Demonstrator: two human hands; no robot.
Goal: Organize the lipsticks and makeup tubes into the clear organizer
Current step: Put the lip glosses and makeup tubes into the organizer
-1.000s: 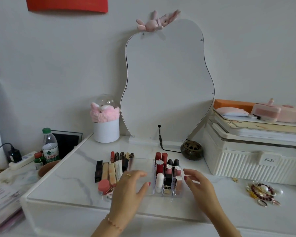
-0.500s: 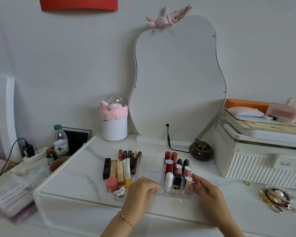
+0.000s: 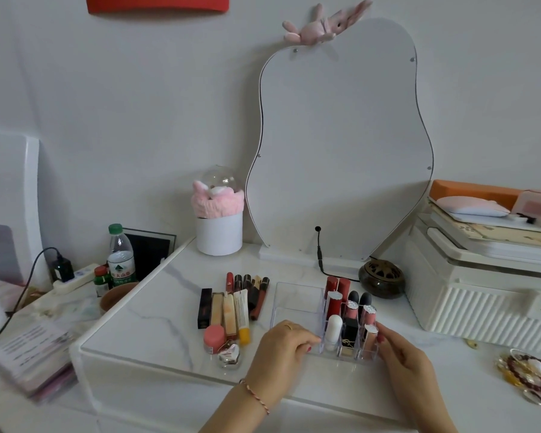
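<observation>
The desk (image 3: 144, 326) carries the clear organizer (image 3: 297, 300), which is clasped at its near corners by the curled left hand (image 3: 278, 348) and right hand (image 3: 403, 354). Upright lipsticks (image 3: 350, 314) are seated between the grips; loose makeup tubes (image 3: 231, 307) lie left of the left grip.

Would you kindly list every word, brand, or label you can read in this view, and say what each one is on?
"KaS": handwritten tag on the white ribbed storage box, cut off by the frame edge.
"YSL" monogram: black lipstick in the clear organizer.
Water bottle label: too blurred to read.
Yellow-capped tube: print too small.
</observation>
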